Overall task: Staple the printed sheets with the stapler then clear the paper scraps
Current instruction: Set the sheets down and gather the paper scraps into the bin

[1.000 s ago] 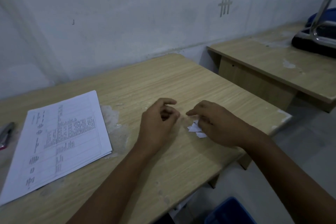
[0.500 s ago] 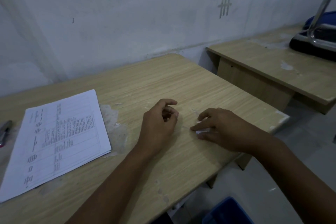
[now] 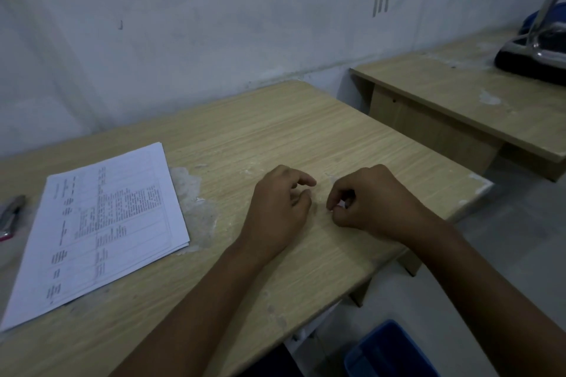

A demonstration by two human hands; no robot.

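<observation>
On the worktop (image 3: 275,131), the paper scraps (image 3: 332,210) are pinched in the curled fingers of the right hand (image 3: 370,199); only a white sliver is seen. The left hand (image 3: 278,208) is rested just beside it, fingers loosely curled, nothing held in its grip. The printed sheets (image 3: 104,229) are laid well to the left, with the stapler (image 3: 10,217) at the far left edge.

2 hands (image 3: 324,205), 1 stack of printed sheets (image 3: 98,229), 1 stapler (image 3: 10,216), 2 desks (image 3: 306,138), 1 blue bin (image 3: 389,352)
</observation>
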